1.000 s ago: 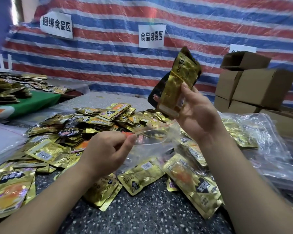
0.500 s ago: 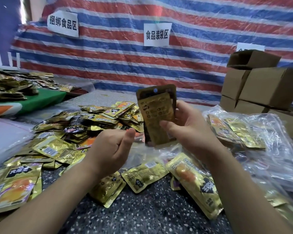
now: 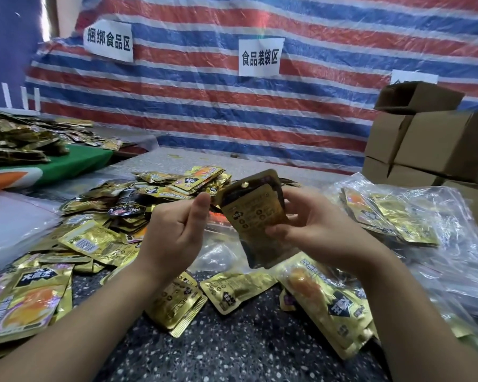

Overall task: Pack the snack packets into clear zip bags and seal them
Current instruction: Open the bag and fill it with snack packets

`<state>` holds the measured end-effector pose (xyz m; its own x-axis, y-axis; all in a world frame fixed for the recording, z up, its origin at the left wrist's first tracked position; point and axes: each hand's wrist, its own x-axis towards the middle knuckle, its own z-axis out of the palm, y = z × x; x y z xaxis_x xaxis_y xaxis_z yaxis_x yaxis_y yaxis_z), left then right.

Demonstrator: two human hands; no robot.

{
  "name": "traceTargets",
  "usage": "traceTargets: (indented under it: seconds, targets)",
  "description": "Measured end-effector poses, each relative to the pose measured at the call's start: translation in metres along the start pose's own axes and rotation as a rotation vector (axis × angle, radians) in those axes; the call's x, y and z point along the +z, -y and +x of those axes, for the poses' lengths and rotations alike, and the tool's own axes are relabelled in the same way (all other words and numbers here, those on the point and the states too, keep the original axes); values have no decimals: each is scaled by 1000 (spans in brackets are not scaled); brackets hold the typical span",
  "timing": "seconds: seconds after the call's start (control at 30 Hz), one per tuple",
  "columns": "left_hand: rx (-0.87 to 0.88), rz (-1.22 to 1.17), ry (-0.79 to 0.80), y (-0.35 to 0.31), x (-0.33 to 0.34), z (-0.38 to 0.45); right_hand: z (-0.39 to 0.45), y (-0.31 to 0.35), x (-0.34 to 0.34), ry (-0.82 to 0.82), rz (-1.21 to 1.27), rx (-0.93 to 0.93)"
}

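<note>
The right hand [image 3: 320,230] gripped a stack of gold snack packets [image 3: 255,216] above the clear zip bag [image 3: 218,244] on the worktop [image 3: 232,348]; the left hand [image 3: 177,230] pinched the bag's edge.

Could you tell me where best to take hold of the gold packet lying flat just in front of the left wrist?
Probably pinch that gold packet by its near-right sealed edge, coming from above: it lies flat on the table, and that corner juts free of neighbouring packets.
</note>
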<state>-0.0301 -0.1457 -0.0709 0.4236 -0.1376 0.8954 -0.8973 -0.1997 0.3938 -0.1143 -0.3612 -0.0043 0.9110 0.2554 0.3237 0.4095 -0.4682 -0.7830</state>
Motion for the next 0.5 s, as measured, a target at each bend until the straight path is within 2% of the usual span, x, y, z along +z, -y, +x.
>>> traceTargets:
  seconds: [0.2,0.3,0.5]
  targets:
    - [20,25,-84,-7,-1,2,3,0,14,-1,-177,26]
    - [36,77,-143,-5,-3,4,2,3,17,65,-218,61]
    - [121,141,-91,-7,-5,4,2,6,23,147,-461,71]
